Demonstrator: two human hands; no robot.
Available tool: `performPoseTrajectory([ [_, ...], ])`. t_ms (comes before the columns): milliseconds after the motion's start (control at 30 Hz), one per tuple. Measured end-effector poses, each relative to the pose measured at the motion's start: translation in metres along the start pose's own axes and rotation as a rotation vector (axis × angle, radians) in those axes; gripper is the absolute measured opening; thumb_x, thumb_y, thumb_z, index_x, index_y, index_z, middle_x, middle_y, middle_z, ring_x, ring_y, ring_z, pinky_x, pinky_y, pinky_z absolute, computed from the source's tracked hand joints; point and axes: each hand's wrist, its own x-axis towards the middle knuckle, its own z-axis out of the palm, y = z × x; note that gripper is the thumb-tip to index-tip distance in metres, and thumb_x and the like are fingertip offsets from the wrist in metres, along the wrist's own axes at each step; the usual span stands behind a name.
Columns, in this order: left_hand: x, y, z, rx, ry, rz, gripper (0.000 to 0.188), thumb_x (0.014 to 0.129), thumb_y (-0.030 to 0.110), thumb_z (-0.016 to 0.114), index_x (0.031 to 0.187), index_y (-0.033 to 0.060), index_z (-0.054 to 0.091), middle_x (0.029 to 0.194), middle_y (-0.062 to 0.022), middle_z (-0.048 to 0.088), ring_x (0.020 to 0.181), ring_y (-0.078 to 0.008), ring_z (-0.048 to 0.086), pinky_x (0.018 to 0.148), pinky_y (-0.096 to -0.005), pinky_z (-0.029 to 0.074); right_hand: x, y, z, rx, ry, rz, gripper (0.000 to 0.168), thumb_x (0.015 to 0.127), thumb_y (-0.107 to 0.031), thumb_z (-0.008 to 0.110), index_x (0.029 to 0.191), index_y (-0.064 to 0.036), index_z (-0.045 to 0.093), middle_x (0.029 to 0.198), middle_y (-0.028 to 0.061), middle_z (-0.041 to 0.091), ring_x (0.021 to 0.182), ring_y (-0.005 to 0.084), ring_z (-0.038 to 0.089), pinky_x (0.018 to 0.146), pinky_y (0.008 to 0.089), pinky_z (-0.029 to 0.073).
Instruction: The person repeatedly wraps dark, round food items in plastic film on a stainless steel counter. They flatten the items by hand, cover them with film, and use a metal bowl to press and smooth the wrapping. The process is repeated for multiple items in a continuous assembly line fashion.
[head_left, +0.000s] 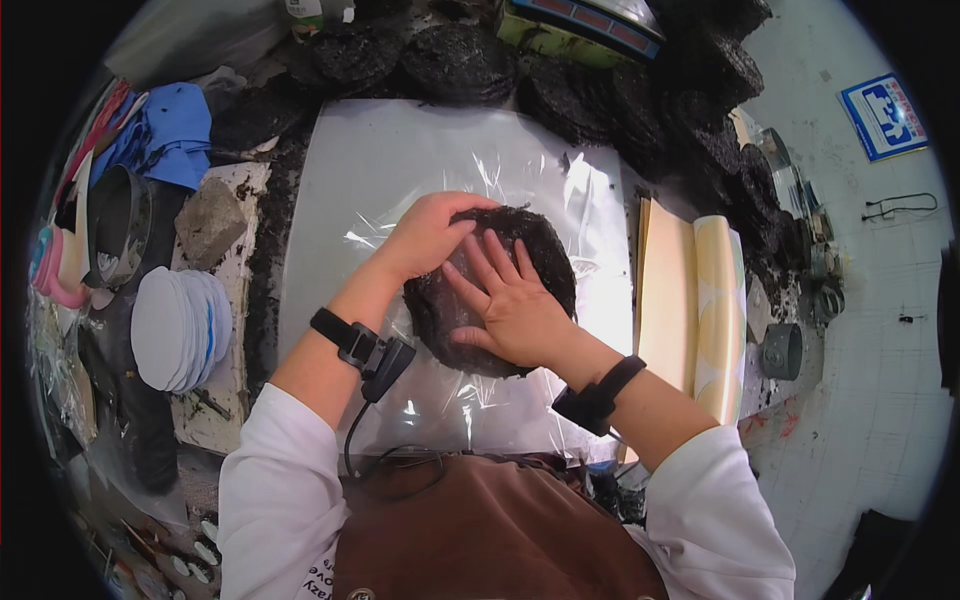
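Observation:
A round, dark, sticky-looking disc (551, 255) lies on clear plastic sheeting (360, 157) spread over a pale board in front of me. My right hand (510, 307) rests flat on top of the disc, palm down with fingers spread. At the disc's upper left edge is my left hand (431, 232), its fingers curved around the rim and its thumb near the top surface. Whether the left fingers grip the edge or only touch it is not clear. Both wrists wear black straps with small devices.
Stacked dark discs (457, 64) line the back and right rear. At left are round white sheets (180, 330), a metal ring (120, 225), a grey stone-like block (210, 223) and a blue cloth (176, 127). A roll of round labels (716, 315) lies at right, beside another ring (782, 351).

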Motion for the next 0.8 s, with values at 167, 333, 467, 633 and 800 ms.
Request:
performPoseTrajectory([
  [167,-0.003,0.012,0.013,0.147,0.051,0.014,0.028,0.087,0.001,0.051,0.111,0.0057,0.064,0.101,-0.0115,0.066,0.092,-0.0294,0.063,0.082,-0.0346,0.051,0.0,-0.001,0.004,0.032,-0.106,0.054,0.08,0.093,-0.064,0.045,0.153,-0.014,0.031,0.158,0.024,0.021,0.147,0.0445,0.014,0.118,0.0588,0.009],
  [333,-0.001,0.011,0.027,0.39,0.068,-0.036,0.032,0.094,0.021,0.045,0.117,0.0043,0.061,0.11,-0.0113,0.066,0.101,-0.0303,0.064,0.084,-0.0394,0.051,0.003,0.0,0.003,0.062,-0.217,0.064,0.076,0.095,-0.066,0.035,0.155,-0.018,0.029,0.161,0.0197,0.018,0.15,0.0393,0.009,0.12,0.0564,0.003],
  [467,-0.006,-0.006,0.04,0.44,0.421,0.25,0.025,0.09,0.026,0.058,0.098,0.0038,0.063,0.101,-0.0107,0.068,0.108,-0.0295,0.06,0.091,-0.0419,0.047,0.003,0.0,0.006,-0.002,-0.239,0.062,0.075,0.096,-0.065,0.034,0.154,-0.018,0.029,0.161,0.0194,0.018,0.149,0.0398,0.01,0.12,0.0557,0.001],
  [633,-0.087,0.019,0.018,0.715,-0.094,0.458,0.018,0.084,0.024,0.066,0.076,0.0083,0.062,0.085,-0.0059,0.061,0.09,-0.0244,0.057,0.086,-0.0373,0.045,0.005,-0.002,0.019,-0.027,-0.085,0.032,0.072,0.094,-0.055,0.049,0.154,-0.019,0.03,0.161,0.0183,0.019,0.149,0.0398,0.012,0.12,0.0552,0.004],
  [800,-0.09,0.006,0.021,0.741,-0.019,0.527,0.02,0.084,0.023,0.066,0.071,0.0095,0.06,0.078,-0.004,0.057,0.082,-0.0237,0.054,0.084,-0.0358,0.044,0.008,0.01,0.013,0.383,0.057,0.056,0.064,0.088,-0.027,0.062,0.146,-0.01,0.041,0.15,0.0218,0.039,0.142,0.0365,0.034,0.118,0.0454,0.026],
])
